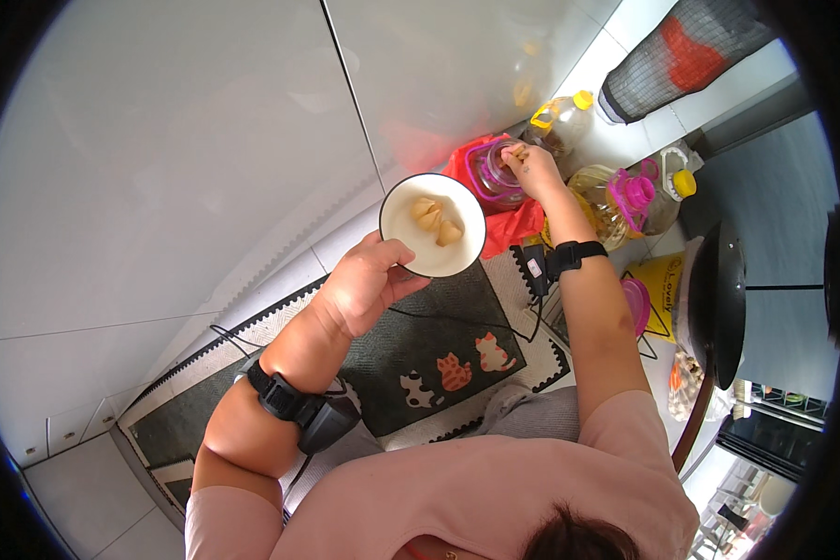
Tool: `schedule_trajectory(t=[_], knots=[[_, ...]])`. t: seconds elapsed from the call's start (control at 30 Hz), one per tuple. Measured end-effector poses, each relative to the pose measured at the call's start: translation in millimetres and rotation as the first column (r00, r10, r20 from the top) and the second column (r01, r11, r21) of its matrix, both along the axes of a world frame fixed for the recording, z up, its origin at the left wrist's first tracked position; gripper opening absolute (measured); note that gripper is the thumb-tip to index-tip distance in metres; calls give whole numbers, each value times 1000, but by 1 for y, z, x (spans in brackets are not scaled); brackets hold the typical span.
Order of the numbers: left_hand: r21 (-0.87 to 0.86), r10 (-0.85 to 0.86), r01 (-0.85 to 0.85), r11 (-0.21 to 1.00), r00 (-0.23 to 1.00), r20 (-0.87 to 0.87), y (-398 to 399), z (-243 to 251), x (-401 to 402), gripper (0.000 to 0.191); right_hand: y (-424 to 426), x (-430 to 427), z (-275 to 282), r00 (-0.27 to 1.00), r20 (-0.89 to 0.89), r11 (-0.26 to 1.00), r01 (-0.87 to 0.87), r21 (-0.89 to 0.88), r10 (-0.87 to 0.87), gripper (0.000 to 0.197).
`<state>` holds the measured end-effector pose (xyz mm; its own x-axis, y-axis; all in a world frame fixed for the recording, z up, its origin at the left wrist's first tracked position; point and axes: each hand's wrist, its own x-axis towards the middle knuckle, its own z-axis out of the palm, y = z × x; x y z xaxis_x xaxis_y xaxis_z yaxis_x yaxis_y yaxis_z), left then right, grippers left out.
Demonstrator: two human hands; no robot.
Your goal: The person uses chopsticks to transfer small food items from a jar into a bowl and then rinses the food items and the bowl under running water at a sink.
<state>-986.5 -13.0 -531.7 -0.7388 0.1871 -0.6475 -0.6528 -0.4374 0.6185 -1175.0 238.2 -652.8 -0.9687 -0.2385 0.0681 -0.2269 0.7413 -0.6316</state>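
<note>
My left hand point(369, 283) grips the near rim of a white bowl with a dark edge point(409, 203). Several pale yellow-brown pieces that look like pickled garlic point(428, 214) lie inside it. Up and to the right, my right hand point(532, 171) is at the mouth of a clear plastic jar point(495, 183) with a magenta handle. Its fingers are closed on some small light-brown pieces point(518, 152), whose exact kind I cannot tell. The jar stands in a red plastic bag point(511, 231). What is deeper in the jar is partly hidden by my hand and the bag.
Large plastic bottles with a yellow cap point(684, 183) and a magenta cap point(637, 191) stand right of my right forearm. A black wok point(724, 308) hangs over the right side. Pale cabinet panels point(182, 154) rise at left; a dark cat-patterned mat point(434, 336) covers the floor.
</note>
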Motion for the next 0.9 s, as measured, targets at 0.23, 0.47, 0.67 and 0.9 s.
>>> schedule_trajectory(t=[0.23, 0.47, 0.67, 0.9], knots=[[-27, 11, -11, 1000, 1000, -11, -1, 0, -1, 33, 7, -1, 2, 988, -149, 999, 32, -37, -37, 22], [-18, 3, -3, 1000, 1000, -29, -1, 0, -3, 33, 18, -2, 40, 993, -113, 997, 21, -76, -30, 23], [25, -13, 14, 1000, 1000, -24, 0, 1, -3, 34, 30, 8, 67, 998, 55, 983, 31, -183, -21, 21], [32, -18, 19, 999, 999, -39, 1, 1, -2, 34, 39, 16, 81, 999, 42, 957, 33, -289, -22, 21]])
